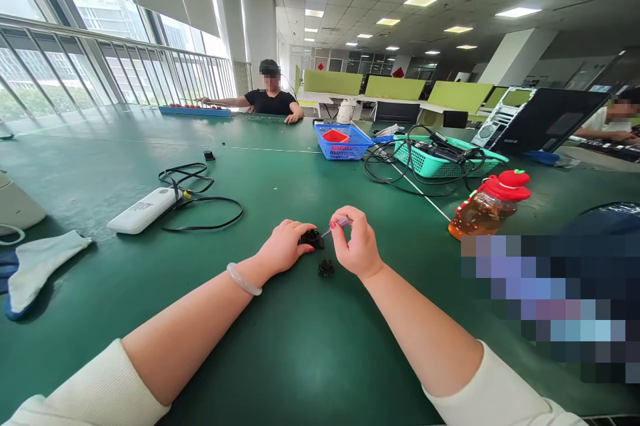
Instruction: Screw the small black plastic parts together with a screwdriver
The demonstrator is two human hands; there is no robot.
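My left hand rests on the green table, its fingers and thumb closed on a small black part. In my right hand a thin screwdriver-like tool with a pale, see-through handle is pinched between thumb and fingers. Its tip points down and left, close to the right side of the black part; whether it touches cannot be made out. Just below, between my hands, lies a second small black piece.
A white power bank with black cable and a glove lie left. Ahead stand a blue basket and a green basket of cables. A red-lidded bottle stands right. A person sits across the table.
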